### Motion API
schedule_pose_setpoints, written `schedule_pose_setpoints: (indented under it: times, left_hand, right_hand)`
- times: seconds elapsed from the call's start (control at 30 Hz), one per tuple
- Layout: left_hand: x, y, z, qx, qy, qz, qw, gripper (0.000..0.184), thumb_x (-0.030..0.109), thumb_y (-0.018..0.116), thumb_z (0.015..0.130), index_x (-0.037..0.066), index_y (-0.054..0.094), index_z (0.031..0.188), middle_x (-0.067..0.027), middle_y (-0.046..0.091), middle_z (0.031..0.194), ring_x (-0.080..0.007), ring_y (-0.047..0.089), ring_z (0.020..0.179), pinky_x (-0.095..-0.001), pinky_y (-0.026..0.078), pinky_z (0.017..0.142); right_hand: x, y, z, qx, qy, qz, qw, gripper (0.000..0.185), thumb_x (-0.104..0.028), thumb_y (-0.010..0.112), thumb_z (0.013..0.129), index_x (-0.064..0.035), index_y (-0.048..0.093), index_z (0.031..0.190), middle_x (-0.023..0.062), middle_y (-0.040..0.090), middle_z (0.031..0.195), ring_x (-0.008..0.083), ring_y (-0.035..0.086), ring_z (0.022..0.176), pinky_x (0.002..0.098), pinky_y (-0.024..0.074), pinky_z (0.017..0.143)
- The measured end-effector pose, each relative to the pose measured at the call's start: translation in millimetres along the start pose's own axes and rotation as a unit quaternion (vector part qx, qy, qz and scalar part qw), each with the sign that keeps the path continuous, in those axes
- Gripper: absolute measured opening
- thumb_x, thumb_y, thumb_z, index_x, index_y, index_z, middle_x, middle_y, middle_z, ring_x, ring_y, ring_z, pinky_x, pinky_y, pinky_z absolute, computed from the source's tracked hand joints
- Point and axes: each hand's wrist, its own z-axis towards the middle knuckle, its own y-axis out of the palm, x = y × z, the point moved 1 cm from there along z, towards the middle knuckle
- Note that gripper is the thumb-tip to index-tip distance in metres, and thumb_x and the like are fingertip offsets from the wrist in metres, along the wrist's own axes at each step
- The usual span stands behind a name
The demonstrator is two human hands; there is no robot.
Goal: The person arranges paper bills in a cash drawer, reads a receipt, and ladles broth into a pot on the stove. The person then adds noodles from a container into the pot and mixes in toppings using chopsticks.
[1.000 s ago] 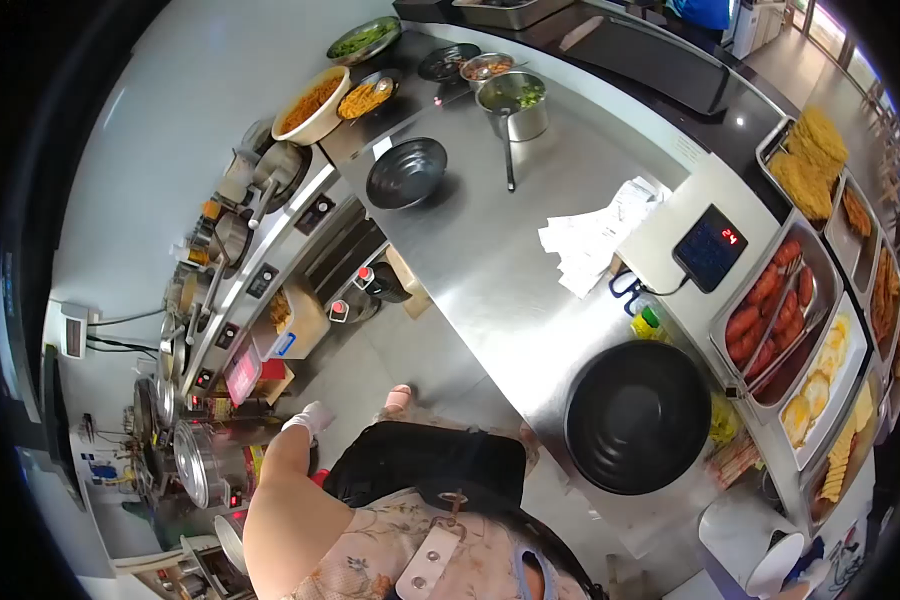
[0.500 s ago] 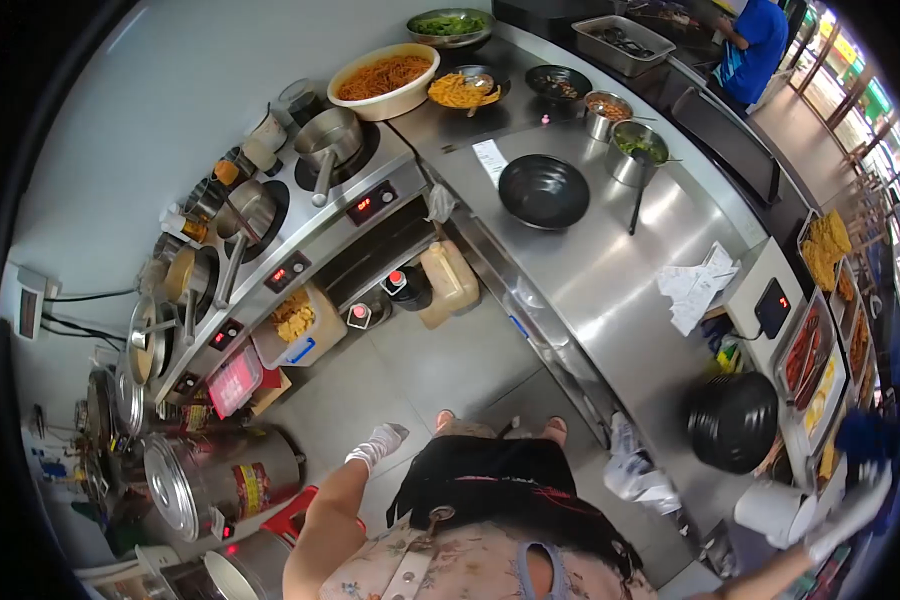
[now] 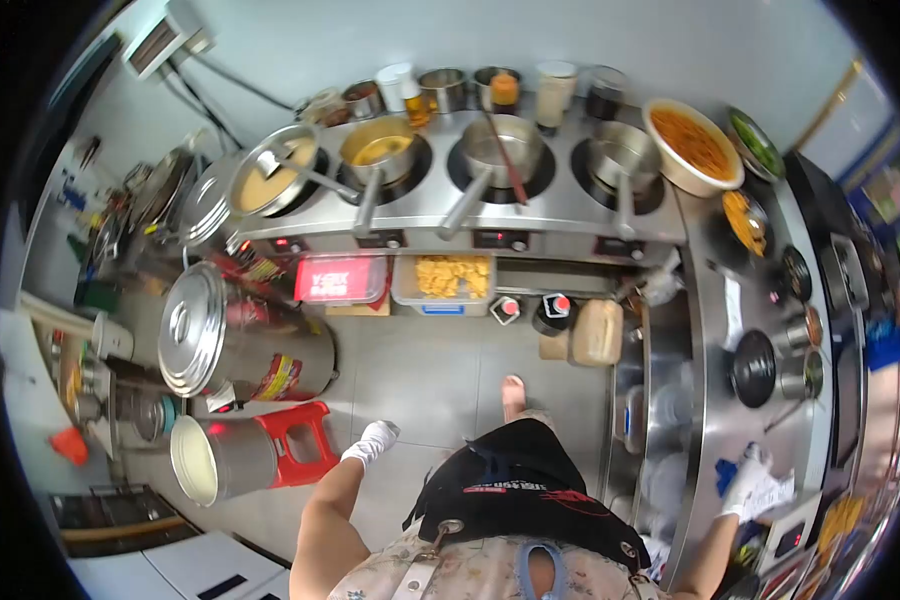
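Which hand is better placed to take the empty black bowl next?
Probably the right hand: it is at the steel counter, near the black bowl; the left hand hangs over the floor.

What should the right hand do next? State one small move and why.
Probably slide the blue item away from the white papers: the right hand is right at it, grip unclear, the papers lie close by, and bare steel counter stretches ahead.

Whether the right grip (image 3: 750, 488) holds the blue item (image 3: 726, 474) beside it is hard to say, its fingertips blurring into the white paper (image 3: 780, 489). Nearer the wearer than the grip, the display (image 3: 794, 538) reads too small, and yellow food (image 3: 841, 522) smears.
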Motion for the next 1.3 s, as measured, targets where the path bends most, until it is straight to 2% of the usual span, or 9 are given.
schedule_pose_setpoints:
  times: [0.17, 0.37, 0.57, 0.7, 0.8, 1.0, 1.1, 1.17, 1.3]
  left_hand:
    - [2.3, -29.0, -4.0, -0.013, -0.013, -0.101, 0.995, 0.038, 0.036, 0.053, 0.089, 0.008, 0.066, 0.112, -0.0140, 0.065, 0.113, -0.0313, 0.060, 0.108, -0.0378, 0.046, 0.096]
    - [-3.1, -99.3, 27.5, 0.123, -0.057, -0.442, 0.887, 0.038, 0.025, 0.059, 0.092, -0.003, 0.061, 0.118, -0.0142, 0.069, 0.105, -0.0211, 0.064, 0.097, -0.0303, 0.049, 0.087]
    - [22.2, -217.8, 57.7, 0.171, -0.021, -0.680, 0.712, 0.035, 0.022, 0.055, 0.096, -0.001, 0.057, 0.123, -0.0099, 0.067, 0.105, -0.0158, 0.064, 0.090, -0.0280, 0.050, 0.083]
    - [28.4, -280.9, 89.0, 0.150, 0.042, -0.694, 0.702, 0.033, 0.020, 0.054, 0.097, 0.000, 0.056, 0.123, -0.0104, 0.067, 0.104, -0.0150, 0.064, 0.089, -0.0278, 0.050, 0.083]
    - [11.8, -312.8, 119.8, 0.097, 0.059, -0.672, 0.732, 0.034, 0.020, 0.053, 0.097, 0.000, 0.056, 0.124, -0.0105, 0.067, 0.103, -0.0162, 0.064, 0.087, -0.0283, 0.050, 0.082]
    - [14.3, -375.9, 104.0, 0.162, 0.140, -0.300, 0.930, 0.030, 0.026, 0.054, 0.095, 0.000, 0.069, 0.092, -0.0086, 0.068, 0.077, -0.0169, 0.064, 0.070, -0.0290, 0.050, 0.066]
    - [46.4, -394.6, 63.7, -0.157, 0.250, -0.391, 0.872, 0.025, 0.025, 0.057, 0.094, 0.001, 0.067, 0.092, -0.0092, 0.064, 0.071, -0.0192, 0.059, 0.063, -0.0311, 0.049, 0.063]
    - [69.2, -413.7, 51.1, -0.163, 0.422, -0.265, 0.852, 0.025, 0.025, 0.057, 0.095, 0.001, 0.066, 0.094, -0.0046, 0.064, 0.072, -0.0141, 0.059, 0.065, -0.0286, 0.048, 0.063]
    - [108.1, -438.4, 49.5, -0.139, 0.422, -0.274, 0.853, 0.025, 0.024, 0.056, 0.096, 0.001, 0.066, 0.098, -0.0026, 0.064, 0.074, -0.0111, 0.059, 0.068, -0.0263, 0.048, 0.064]
  right_hand:
    - [-287.9, 239.5, -194.5, -0.524, -0.100, 0.085, 0.841, 0.031, -0.007, 0.056, 0.091, -0.0043, 0.060, 0.122, 0.0054, 0.065, 0.098, 0.0109, 0.060, 0.083, 0.0251, 0.0498, 0.079]
    - [-488.8, 428.1, -333.0, -0.740, -0.222, 0.160, 0.615, 0.028, -0.009, 0.052, 0.095, 0.0024, 0.059, 0.119, 0.0004, 0.059, 0.079, 0.0069, 0.051, 0.071, 0.0222, 0.0442, 0.067]
    - [-538.8, 622.2, -464.2, -0.846, -0.012, 0.220, 0.486, 0.027, -0.024, 0.057, 0.092, -0.0033, 0.058, 0.110, 0.0049, 0.062, 0.093, 0.0149, 0.061, 0.083, 0.0289, 0.0512, 0.076]
    - [-574.0, 662.9, -523.9, -0.867, -0.027, 0.017, 0.497, 0.047, -0.037, 0.067, 0.085, 0.0000, 0.057, 0.112, 0.0062, 0.063, 0.090, 0.0157, 0.060, 0.077, 0.0320, 0.0501, 0.077]
    - [-576.9, 686.0, -555.2, -0.738, -0.302, -0.087, 0.598, 0.081, -0.037, 0.077, 0.070, 0.0084, 0.044, 0.129, 0.0210, 0.066, 0.096, 0.0308, 0.065, 0.087, 0.0342, 0.0506, 0.082]
    - [-587.0, 682.5, -610.5, -0.594, -0.490, -0.225, 0.597, 0.069, -0.023, 0.065, 0.081, 0.0102, 0.035, 0.134, 0.0266, 0.063, 0.097, 0.0355, 0.064, 0.092, 0.0421, 0.0499, 0.079]
    - [-592.4, 660.3, -603.5, -0.552, -0.558, -0.118, 0.608, 0.064, -0.032, 0.062, 0.083, 0.0078, 0.044, 0.129, 0.0205, 0.063, 0.090, 0.0330, 0.064, 0.089, 0.0420, 0.0517, 0.076]
    - [-615.8, 637.7, -576.1, -0.525, -0.544, -0.065, 0.652, 0.054, -0.031, 0.061, 0.083, 0.0041, 0.050, 0.122, 0.0193, 0.062, 0.095, 0.0336, 0.062, 0.092, 0.0421, 0.0500, 0.080]
    - [-603.3, 635.5, -449.5, -0.234, -0.554, -0.188, 0.776, 0.028, -0.023, 0.058, 0.081, -0.0035, 0.056, 0.101, 0.0165, 0.061, 0.090, 0.0305, 0.060, 0.088, 0.0440, 0.0508, 0.071]
